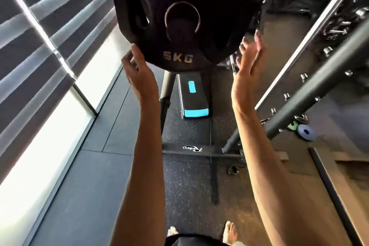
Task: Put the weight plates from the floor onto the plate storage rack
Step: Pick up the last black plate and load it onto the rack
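Observation:
A black weight plate (185, 16) marked "5KG" and "STRENGTH" hangs upright at the top centre. A dark peg shows inside its metal-ringed centre hole. Below it stand the black post (167, 90) and the base bar (201, 149) of the plate storage rack. My left hand (137, 70) cups the plate's lower left edge, with its fingers curled against the rim. My right hand (246, 66) is raised beside the plate's lower right edge with the palm flat and the fingers spread; I cannot tell whether it touches the plate.
A black and teal step platform (194, 96) lies on the rubber floor behind the rack. A slanted dumbbell rack (311, 78) fills the right side. A small blue disc (305, 132) lies under it. Window blinds (50, 36) run along the left. My bare feet (229, 231) are at the bottom.

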A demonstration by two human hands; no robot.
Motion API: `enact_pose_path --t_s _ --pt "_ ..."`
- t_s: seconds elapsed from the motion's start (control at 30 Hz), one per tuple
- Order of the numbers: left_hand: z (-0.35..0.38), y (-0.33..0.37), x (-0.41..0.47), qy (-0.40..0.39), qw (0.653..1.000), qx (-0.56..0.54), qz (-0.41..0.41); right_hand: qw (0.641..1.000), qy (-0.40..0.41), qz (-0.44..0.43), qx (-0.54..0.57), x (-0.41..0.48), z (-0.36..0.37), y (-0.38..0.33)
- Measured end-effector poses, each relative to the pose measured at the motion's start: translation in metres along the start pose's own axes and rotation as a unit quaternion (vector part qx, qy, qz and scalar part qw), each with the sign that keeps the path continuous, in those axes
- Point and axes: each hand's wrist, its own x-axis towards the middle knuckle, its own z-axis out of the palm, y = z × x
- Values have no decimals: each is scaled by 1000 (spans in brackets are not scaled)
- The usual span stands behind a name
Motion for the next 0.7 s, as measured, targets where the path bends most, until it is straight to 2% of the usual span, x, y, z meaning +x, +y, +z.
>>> enact_pose_path --t_s 0.1,0.2,0.33,0.47,0.53,0.7 --pt "-3 -56 -35 2 996 64 -68 996 -2 56 -63 -22 -38 39" --pt "-6 -129 -76 -57 974 151 -159 979 -16 145 -142 -50 -83 80" --pt "11 -200 -157 -182 907 269 -268 918 -92 299 -245 -86 -166 129" --pt "56 -236 -262 -274 858 328 -285 858 -125 389 -311 -115 -269 163" --pt "74 -267 -309 -318 819 378 -293 829 -159 412 -344 -126 -323 177" --pt "120 -333 -429 -477 646 524 -285 746 -233 459 -424 -149 -469 204"
